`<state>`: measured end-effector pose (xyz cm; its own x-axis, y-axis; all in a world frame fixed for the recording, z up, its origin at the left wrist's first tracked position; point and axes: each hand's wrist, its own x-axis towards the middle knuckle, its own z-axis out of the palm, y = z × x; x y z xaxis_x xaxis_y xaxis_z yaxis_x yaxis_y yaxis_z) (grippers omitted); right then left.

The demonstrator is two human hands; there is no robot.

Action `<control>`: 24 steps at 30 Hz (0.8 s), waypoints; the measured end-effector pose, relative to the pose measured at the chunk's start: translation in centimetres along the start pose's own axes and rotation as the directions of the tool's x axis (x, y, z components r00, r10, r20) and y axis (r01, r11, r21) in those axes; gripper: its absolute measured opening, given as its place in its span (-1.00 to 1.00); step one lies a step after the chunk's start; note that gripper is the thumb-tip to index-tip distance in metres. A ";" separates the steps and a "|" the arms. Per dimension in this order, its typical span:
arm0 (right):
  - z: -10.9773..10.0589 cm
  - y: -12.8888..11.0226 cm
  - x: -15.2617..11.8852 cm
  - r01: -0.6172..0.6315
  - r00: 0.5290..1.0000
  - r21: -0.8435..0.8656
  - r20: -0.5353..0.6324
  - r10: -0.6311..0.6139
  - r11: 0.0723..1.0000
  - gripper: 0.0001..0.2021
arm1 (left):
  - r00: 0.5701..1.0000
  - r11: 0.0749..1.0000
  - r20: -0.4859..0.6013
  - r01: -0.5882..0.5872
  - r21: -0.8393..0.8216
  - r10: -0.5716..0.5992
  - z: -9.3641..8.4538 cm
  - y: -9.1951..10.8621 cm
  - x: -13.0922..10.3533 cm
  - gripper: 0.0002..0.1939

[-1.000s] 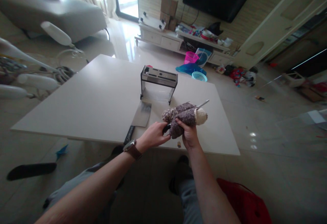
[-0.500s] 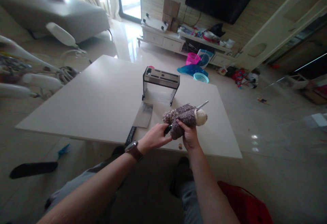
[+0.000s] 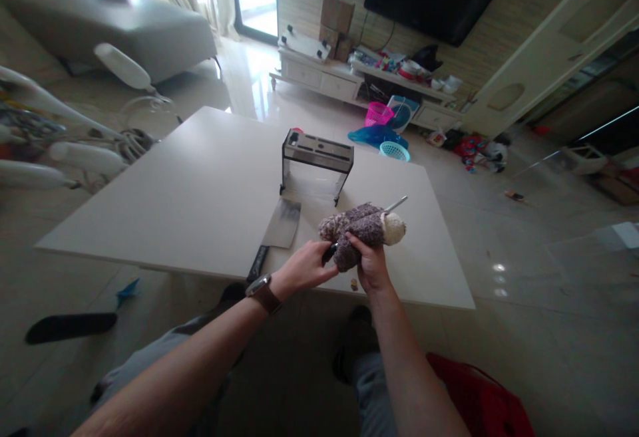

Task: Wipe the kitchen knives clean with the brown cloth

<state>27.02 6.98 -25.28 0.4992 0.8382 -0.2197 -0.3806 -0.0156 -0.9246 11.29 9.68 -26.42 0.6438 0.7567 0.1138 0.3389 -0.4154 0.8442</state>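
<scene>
My left hand (image 3: pixel 310 265), with a watch (image 3: pixel 259 285) at its wrist, is closed around the black handle of a sharpening steel (image 3: pixel 398 204). The steel's silver tip sticks out at the upper right; its middle is hidden by a fuzzy brown-and-cream cloth (image 3: pixel 367 224). That bunched cloth is gripped by my right hand (image 3: pixel 372 268), thumb on top. Both hands are above the table's near edge. Left of them lies a cleaver (image 3: pixel 283 224), its black handle toward me. Beyond the hands stands a black-framed knife stand (image 3: pixel 319 149) with clear sides.
The white table (image 3: pixel 190 184) carries a small brown bit (image 3: pixel 354 285) near its front edge. White chairs (image 3: pixel 122 68) crowd the left side. Baskets (image 3: pixel 394 151) stand on the floor past the far edge, before a TV cabinet (image 3: pixel 339 86). A red item (image 3: pixel 479 390) is at lower right.
The view has shifted very slightly. My hands hold the steel and cloth in nearly the same position; no other movement shows.
</scene>
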 end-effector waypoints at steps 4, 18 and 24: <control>0.1 -0.2 -0.1 0.003 1.000 0.000 0.006 -0.003 1.000 -0.45 | 1.000 1.000 -0.006 0.006 0.003 -0.006 0.0 0.1 0.1 -0.78; 0.2 0.1 0.3 0.033 0.994 0.094 -0.105 -0.023 0.995 -0.41 | 0.984 0.947 0.089 0.119 0.298 -0.151 -1.3 -0.8 0.8 -0.74; -0.1 -1.2 0.8 0.173 0.963 0.138 -0.231 -0.138 0.975 -0.35 | 0.965 0.896 0.117 0.168 0.410 -0.235 -3.1 -0.9 0.4 -0.58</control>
<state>27.96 7.66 -24.42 0.7131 0.6836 -0.1559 -0.3925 0.2049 -0.8966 9.11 11.98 -25.49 0.6219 0.7687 -0.1495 0.6936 -0.4520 0.5609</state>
